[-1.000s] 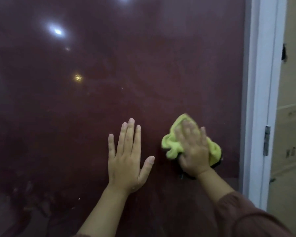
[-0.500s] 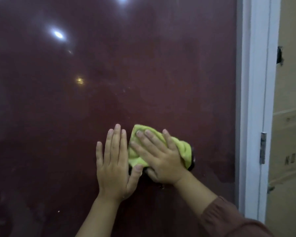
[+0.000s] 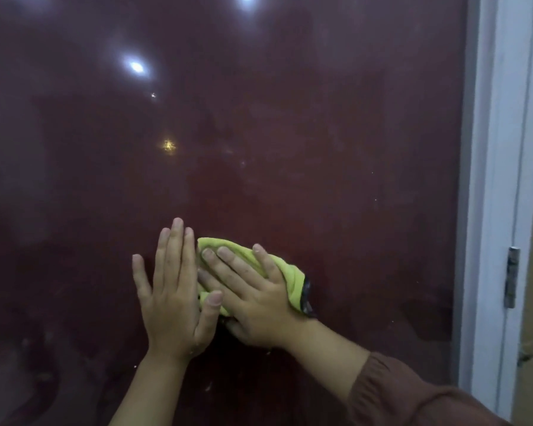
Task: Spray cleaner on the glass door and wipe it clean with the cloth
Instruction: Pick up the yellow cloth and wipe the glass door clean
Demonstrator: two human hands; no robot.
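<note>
Left hand (image 3: 174, 298): flat on the glass (image 3: 290, 133), palm pressed, fingers straight and pointing up, three close together, little finger spread off to the outer side; held nothing.
Left thumb: angled toward the right hand, tip lay over the cloth's lower left edge.
Right hand (image 3: 253, 298): palm down on the cloth (image 3: 285, 269), fingers splayed wide, pointing up and left — pressed the cloth against the glass, no fist, no pinch.
Right fingertips: ended just beside the left hand's fingers, touching or nearly so; could not tell which.
Cloth: yellow-green, bunched, mostly under the right palm; stuck out above the right fingertips and past the little-finger side; a dark edge showed at its right end.
Glass: dark red-brown, hazy and smeared above both sets of fingers; bright light spots reflected well above the fingertips.
Sleeve (image 3: 413, 395): brown, gathered cuff on the right forearm, below the right hand.
Frame (image 3: 499, 179): white, upright, well right of the right hand's fingers — metal hinge (image 3: 512, 276) on it at about finger height.
Spray bottle: not seen.
</note>
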